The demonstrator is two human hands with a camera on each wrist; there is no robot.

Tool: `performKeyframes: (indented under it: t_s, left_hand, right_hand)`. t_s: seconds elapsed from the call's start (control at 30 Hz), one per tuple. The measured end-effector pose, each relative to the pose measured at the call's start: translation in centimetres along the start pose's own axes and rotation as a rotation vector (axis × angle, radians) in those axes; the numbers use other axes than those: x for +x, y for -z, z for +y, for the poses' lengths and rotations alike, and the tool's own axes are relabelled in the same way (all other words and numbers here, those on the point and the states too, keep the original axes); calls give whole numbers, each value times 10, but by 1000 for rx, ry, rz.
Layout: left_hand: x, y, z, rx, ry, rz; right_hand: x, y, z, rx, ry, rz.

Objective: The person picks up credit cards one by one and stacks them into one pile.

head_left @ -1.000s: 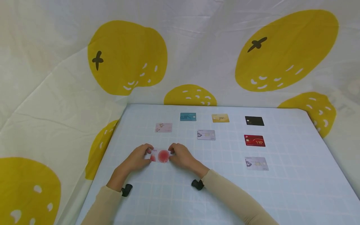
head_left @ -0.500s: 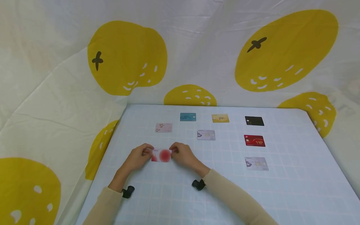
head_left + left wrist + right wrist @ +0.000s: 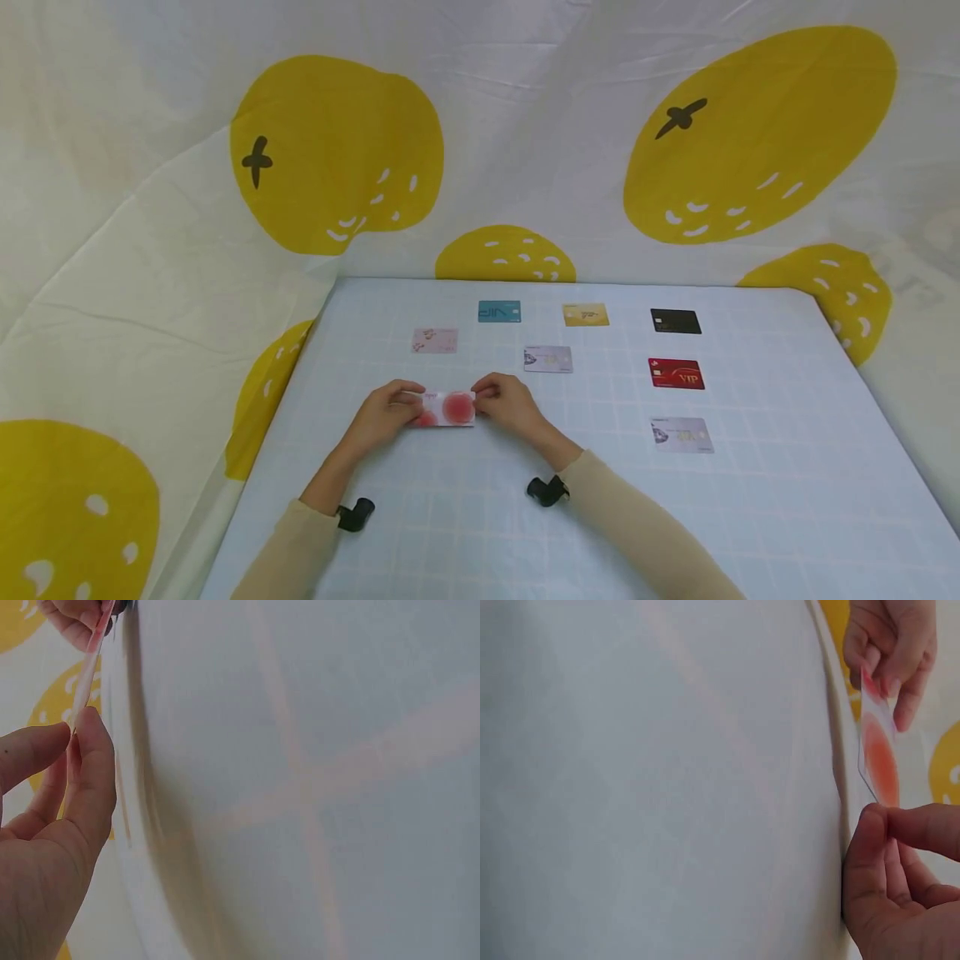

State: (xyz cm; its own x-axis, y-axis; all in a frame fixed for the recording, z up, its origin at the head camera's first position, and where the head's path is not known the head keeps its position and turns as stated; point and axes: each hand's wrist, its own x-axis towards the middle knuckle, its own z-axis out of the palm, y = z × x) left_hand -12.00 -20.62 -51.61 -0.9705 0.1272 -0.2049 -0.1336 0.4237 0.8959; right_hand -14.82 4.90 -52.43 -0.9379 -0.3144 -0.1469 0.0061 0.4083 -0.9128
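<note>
Both hands hold one white card with red circles [image 3: 456, 408] between them, at the left middle of the table in the head view. My left hand [image 3: 386, 418] pinches its left end between thumb and fingers. The right hand [image 3: 513, 406] pinches the opposite end. In the left wrist view the card [image 3: 88, 682] appears nearly edge-on, with the left hand's thumb and finger tight on it. The right wrist view shows the card's printed face [image 3: 880, 754], raised off the table. Beyond the hands lies a pale pink card [image 3: 434, 341], flat on the table.
On the pale checked table [image 3: 465, 517] lie a teal card [image 3: 499, 312], a gold card [image 3: 586, 314], a black card [image 3: 676, 321], a red VIP card [image 3: 677, 373], a silver card [image 3: 547, 359] and another silver card [image 3: 682, 435]. A fruit-print cloth [image 3: 525, 125] hangs behind.
Both hands have moved to the right with the card between them, and slightly away from the body. The card now looks more tilted. The other cards stay where they were.
</note>
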Motion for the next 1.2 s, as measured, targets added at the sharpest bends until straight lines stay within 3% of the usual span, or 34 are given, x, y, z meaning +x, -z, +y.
performKeyframes:
  t_s: [0.3, 0.57, 0.87, 1.2]
  left_hand:
    - [7, -21, 10, -52, 0, -5]
    - [14, -40, 18, -129, -44, -17]
    - [25, -61, 27, -189, -74, -20]
    - [43, -89, 39, -122, -106, -14]
  right_hand:
    - [-10, 22, 12, 113, -59, -1]
    - [-20, 41, 18, 358, -135, 48]
    - [-26, 61, 23, 387, -158, 127]
    - [-30, 86, 34, 341, -213, 210]
